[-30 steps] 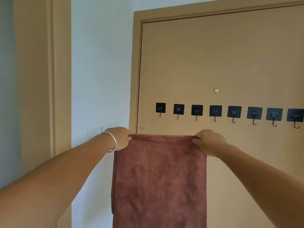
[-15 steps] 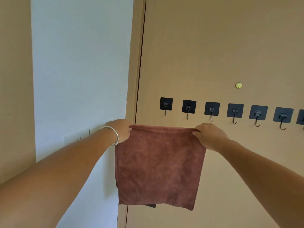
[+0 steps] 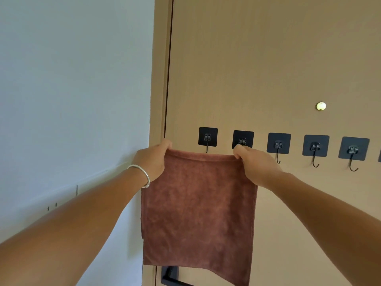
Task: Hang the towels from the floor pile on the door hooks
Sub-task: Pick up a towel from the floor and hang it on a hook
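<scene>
Below door hooks (image 3: 207,137) — both hands' fingers prob. pinching towel (image 3: 199,213).

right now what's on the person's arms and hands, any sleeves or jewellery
Both forearms are bare, no sleeves in view. The left hand has a thin silver bangle round its wrist. The right hand wears nothing visible: no ring, watch or glove.

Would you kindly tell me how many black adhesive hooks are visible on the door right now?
5 fully visible, in a row: first black square adhesive hook, second partly behind the right hand, third, fourth, fifth. A sixth's sliver shows at the edge; more may be hidden.
</scene>
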Available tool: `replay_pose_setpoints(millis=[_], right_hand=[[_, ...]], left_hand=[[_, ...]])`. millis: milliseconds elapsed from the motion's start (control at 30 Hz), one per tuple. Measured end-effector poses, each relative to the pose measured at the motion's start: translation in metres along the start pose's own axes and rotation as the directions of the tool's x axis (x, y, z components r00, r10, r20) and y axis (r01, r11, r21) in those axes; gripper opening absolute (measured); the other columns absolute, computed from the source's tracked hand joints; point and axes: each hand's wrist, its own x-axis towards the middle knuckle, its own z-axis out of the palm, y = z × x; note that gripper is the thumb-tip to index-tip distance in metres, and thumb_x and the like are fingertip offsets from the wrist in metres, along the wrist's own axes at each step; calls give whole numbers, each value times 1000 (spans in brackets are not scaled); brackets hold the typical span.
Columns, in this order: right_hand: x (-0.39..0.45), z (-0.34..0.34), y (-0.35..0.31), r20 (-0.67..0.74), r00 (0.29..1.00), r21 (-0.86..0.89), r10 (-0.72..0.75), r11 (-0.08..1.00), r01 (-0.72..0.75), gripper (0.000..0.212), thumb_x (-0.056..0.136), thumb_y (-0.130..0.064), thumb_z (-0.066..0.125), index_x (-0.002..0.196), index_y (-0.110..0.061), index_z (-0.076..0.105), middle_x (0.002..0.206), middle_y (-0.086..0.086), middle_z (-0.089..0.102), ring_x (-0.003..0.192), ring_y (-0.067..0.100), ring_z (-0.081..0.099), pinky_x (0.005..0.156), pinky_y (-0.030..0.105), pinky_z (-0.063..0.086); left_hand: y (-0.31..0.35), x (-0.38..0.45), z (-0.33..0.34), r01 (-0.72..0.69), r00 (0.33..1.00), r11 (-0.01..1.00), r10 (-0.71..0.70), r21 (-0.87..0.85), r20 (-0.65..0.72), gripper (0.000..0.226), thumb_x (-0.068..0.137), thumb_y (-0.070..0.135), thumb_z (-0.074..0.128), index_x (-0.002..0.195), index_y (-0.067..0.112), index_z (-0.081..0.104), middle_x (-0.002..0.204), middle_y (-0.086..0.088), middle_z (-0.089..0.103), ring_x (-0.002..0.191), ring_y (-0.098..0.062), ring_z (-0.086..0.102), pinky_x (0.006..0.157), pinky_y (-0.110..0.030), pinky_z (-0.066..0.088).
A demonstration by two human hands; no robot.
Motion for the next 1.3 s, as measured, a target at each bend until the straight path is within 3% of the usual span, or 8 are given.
replay_pose_setpoints(millis=[100, 167, 267, 367, 633, 933, 1100, 1300], right_hand=[[15, 2, 12, 67, 984, -116, -167, 978, 174, 36, 80, 8, 42, 84, -28, 43, 97, -5, 47, 77, 20, 48, 56, 31, 35], [24, 5, 18, 88, 983, -146, -164, 974, 176, 42, 87, 4, 45, 99, -34, 57, 108, -5, 47, 84, 19, 50, 61, 29, 37], [37, 13, 21, 134, 985, -145, -108, 981, 127, 51, 94, -3, 41, 129, -39, 52, 112, -2, 42, 85, 20, 52, 66, 31, 41], [51, 21, 16, 129, 988, -189, -81, 976, 105, 53, 95, -8, 39, 139, -39, 39, 103, -1, 36, 77, 22, 50, 62, 32, 39], [75, 40, -13, 62, 998, -350, 6, 937, 16, 42, 96, -9, 36, 136, -21, 38, 114, 8, 45, 85, 27, 59, 58, 36, 35], [48, 91, -36, 153, 983, -226, 97, 972, -60, 41, 97, -22, 44, 137, -22, 32, 108, 7, 51, 82, 28, 58, 63, 36, 40], [36, 122, -56, 206, 970, -134, 130, 985, -104, 55, 98, -21, 45, 147, -20, 20, 113, 9, 48, 87, 30, 60, 65, 37, 45], [25, 124, -37, 193, 976, -56, 98, 995, -88, 62, 95, -36, 51, 147, -35, 18, 121, 3, 49, 101, 27, 55, 84, 38, 49]], left_hand=[[-2, 12, 5, -176, 983, 984, 175, 22, 48, 40, 77, -12, 38, 85, 27, 39, 71, 9, 44, 58, -20, 47, 57, -35, 42], [-5, 21, 9, -240, 968, 969, 236, 51, 85, 44, 73, -14, 38, 82, 27, 50, 87, 13, 49, 66, -19, 49, 61, -32, 44], [-7, 35, 19, -188, 979, 982, 185, 30, 85, 63, 82, -11, 41, 112, 39, 64, 109, 15, 52, 81, -18, 54, 72, -29, 48], [0, 48, 28, -207, 973, 977, 202, 40, 111, 70, 90, -6, 40, 136, 46, 49, 104, 8, 48, 81, -18, 54, 73, -29, 49], [4, 74, 49, -168, 975, 981, 152, 96, 161, 64, 94, 5, 43, 144, 44, 36, 106, 7, 42, 76, -15, 49, 63, -23, 39], [8, 54, 99, -70, 979, 997, 75, -33, 191, 54, 92, 5, 46, 131, 43, 44, 104, 11, 45, 61, -6, 39, 51, -16, 30], [33, 24, 132, 38, 972, 986, 1, -162, 234, 20, 94, 13, 50, 103, 29, 58, 93, 9, 49, 74, -9, 51, 74, -25, 50], [40, 20, 131, -14, 939, 998, 35, -64, 343, 10, 95, 18, 55, 101, 22, 62, 93, 5, 54, 77, -13, 55, 72, -23, 47]])
